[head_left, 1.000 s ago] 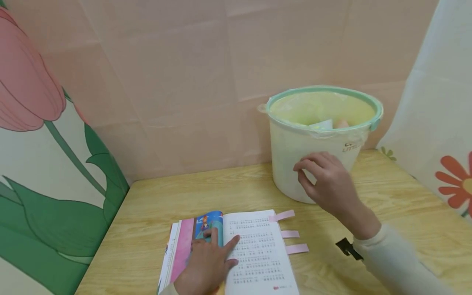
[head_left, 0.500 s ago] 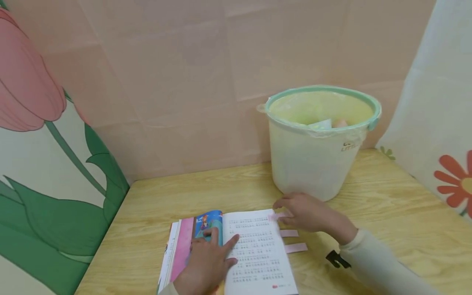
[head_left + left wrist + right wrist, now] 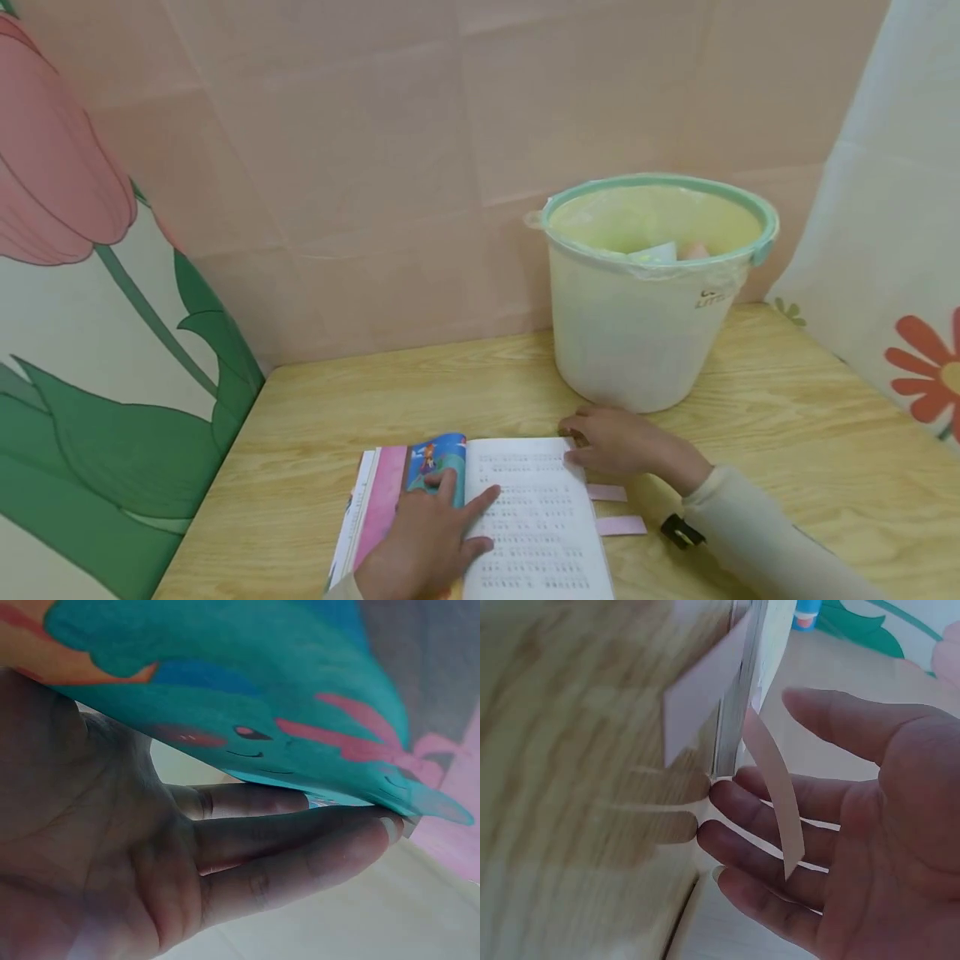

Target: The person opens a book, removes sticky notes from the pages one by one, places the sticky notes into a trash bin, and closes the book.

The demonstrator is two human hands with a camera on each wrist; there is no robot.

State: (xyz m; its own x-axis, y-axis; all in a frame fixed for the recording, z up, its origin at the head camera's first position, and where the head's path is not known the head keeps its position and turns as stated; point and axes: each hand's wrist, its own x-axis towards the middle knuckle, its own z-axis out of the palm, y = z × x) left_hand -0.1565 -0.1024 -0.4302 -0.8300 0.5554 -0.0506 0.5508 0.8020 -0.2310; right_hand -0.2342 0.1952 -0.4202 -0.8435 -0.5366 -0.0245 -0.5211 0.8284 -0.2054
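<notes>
An open book point(image 3: 536, 533) lies at the front of the table, a colour picture page on the left and printed text on the right. My left hand point(image 3: 427, 533) rests across the picture page near the fold with fingers spread; the left wrist view shows the teal illustration point(image 3: 225, 712) bulging over those fingers. At the text page's top right corner is my right hand point(image 3: 622, 446). Its fingertips meet the wood beside the book's edge, the thumb apart from them. A pink sticky tab point(image 3: 780, 787) crosses before these fingers. Two lower tabs point(image 3: 621, 525) jut from the page's right side.
A pale bin point(image 3: 630, 342) with a green rim and a plastic liner stands behind the right hand, some scraps point(image 3: 656, 254) inside. The wooden table point(image 3: 390, 375) meets a pink backdrop point(image 3: 375, 183). A black clip point(image 3: 682, 531) shows at the right sleeve.
My right hand has come down from in front of the bin to the page's top corner, where it covers the uppermost tab. The book has shifted slightly right and towards me.
</notes>
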